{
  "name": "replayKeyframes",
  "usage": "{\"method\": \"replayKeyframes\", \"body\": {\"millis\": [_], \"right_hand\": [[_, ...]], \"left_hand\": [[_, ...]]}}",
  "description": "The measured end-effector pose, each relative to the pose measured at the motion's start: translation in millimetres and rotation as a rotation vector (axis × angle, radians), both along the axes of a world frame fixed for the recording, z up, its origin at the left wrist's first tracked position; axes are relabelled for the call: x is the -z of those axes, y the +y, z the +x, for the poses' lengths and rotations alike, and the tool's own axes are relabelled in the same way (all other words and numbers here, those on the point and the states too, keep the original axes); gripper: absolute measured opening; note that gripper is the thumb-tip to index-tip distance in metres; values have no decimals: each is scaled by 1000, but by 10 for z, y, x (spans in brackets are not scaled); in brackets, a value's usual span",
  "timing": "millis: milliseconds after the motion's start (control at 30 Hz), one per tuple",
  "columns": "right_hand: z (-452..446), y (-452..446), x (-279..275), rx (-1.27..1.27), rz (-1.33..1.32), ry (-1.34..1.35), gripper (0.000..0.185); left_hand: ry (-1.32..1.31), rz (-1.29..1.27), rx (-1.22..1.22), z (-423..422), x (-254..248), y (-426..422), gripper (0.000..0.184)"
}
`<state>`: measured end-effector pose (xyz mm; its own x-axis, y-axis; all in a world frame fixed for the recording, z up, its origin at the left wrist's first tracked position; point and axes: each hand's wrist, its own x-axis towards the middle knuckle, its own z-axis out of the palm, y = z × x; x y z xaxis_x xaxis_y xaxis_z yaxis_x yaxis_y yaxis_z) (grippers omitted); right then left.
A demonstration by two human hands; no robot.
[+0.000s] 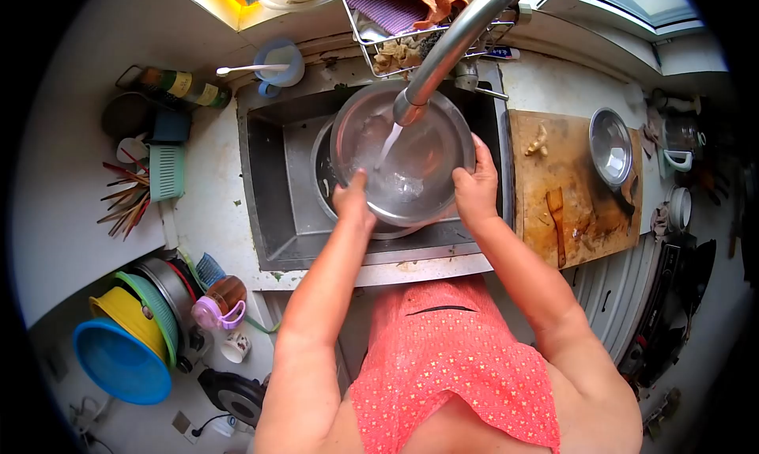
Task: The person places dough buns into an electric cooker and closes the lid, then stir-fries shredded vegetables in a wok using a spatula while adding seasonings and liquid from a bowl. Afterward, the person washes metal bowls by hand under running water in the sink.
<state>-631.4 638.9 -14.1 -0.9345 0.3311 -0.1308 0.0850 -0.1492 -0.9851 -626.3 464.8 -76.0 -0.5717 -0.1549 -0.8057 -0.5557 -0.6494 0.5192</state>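
Both my hands grip the rim of a round metal basin (431, 162), held over the sink (273, 193). My left hand (352, 201) has its thumb over the near left rim. On the right side, my right hand (477, 187) grips the rim, thumb on top and fingers along the outer side. Water runs from the faucet (443, 67) into the basin, where it splashes and pools. Under the basin, a second metal bowl (321, 165) shows partly at the left; the rest of it is hidden.
Right of the sink, a cutting board (530, 165) carries ginger (537, 140), a wooden spatula (556, 225) and a metal bowl (610, 147). A wire rack (364, 43) with cloths stands behind. At left are a blue mug (281, 63), a chopstick holder (166, 173) and stacked colored basins (122, 363).
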Motion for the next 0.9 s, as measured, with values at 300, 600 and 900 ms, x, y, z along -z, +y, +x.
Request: {"method": "replayKeyframes", "body": {"millis": [300,600,900], "right_hand": [[-117,-59,120,8,-313,-270,59],[260,-546,471,-170,284,-359,26],[364,-547,529,-296,-196,-277,18]], "left_hand": [[21,233,92,336,-476,-100,40],[-1,66,-174,281,-566,-41,43],[-19,40,-229,336,-506,-106,42]]}}
